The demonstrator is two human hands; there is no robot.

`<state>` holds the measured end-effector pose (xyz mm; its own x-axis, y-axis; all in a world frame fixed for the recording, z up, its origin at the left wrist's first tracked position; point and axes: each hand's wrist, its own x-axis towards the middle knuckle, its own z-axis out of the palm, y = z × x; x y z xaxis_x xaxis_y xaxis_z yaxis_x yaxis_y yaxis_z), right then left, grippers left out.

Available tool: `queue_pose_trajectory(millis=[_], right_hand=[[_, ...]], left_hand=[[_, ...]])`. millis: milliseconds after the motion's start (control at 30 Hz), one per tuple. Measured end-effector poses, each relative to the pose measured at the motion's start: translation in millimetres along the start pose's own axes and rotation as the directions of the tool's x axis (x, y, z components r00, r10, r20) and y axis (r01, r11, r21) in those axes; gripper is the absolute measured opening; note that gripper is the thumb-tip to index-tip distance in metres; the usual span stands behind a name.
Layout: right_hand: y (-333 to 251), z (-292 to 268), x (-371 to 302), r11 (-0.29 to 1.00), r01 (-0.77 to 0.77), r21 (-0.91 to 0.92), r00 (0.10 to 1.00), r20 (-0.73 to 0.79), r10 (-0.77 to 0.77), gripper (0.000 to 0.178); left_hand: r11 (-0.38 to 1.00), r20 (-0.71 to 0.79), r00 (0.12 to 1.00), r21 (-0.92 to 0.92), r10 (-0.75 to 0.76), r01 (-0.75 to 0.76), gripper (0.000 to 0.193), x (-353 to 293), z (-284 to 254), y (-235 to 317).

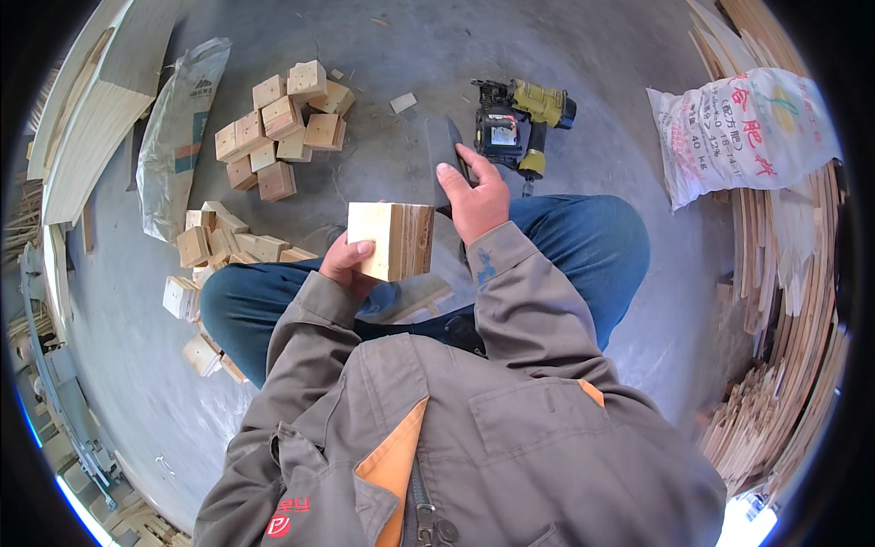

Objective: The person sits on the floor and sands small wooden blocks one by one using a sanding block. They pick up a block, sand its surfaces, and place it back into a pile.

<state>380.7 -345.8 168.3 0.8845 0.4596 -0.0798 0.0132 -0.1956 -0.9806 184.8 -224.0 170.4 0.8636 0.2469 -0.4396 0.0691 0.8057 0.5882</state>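
Observation:
My left hand (348, 259) grips a squarish wooden block (390, 242) built of several layers, its thumb on the pale front face. To the right of the block, my right hand (474, 196) is closed on a dark, flat-bladed tool (439, 150) that looks like a cleaver. Its blade points up and away from me, apart from the block. The grip is mostly hidden by my fingers.
Beyond my left knee lies a pile of wooden blocks (273, 128), with more blocks (223, 242) beside that leg. A yellow and black nail gun (519, 118) rests on the floor ahead. White sacks (743, 137) and stacked wood strips (775, 273) stand right; boards (109, 100) lean left.

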Motion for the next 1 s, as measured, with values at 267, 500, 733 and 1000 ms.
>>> queue_pose_trajectory(millis=[267,500,733,1000], right_hand=[[-23,5,-11,0.849,-0.301,0.434,0.938,0.293,0.184,0.047],[-43,5,-30,0.852,-0.447,0.272,0.817,0.512,0.265,0.047],[-20,20,-33,0.955,-0.199,0.218,0.890,0.447,0.084,0.047],[-14,23,-32,0.994,-0.043,0.105,0.932,0.362,0.002,0.049]], left_hand=[[0.981,-0.002,0.984,-0.070,0.180,-0.179,0.081,1,-22,3],[0.906,-0.423,0.891,-0.293,0.163,-0.305,0.063,2,-26,12],[0.906,-0.423,0.906,-0.388,-0.009,-0.171,0.057,1,-21,9],[0.908,-0.428,0.903,-0.395,-0.048,-0.139,0.060,-1,-11,10]])
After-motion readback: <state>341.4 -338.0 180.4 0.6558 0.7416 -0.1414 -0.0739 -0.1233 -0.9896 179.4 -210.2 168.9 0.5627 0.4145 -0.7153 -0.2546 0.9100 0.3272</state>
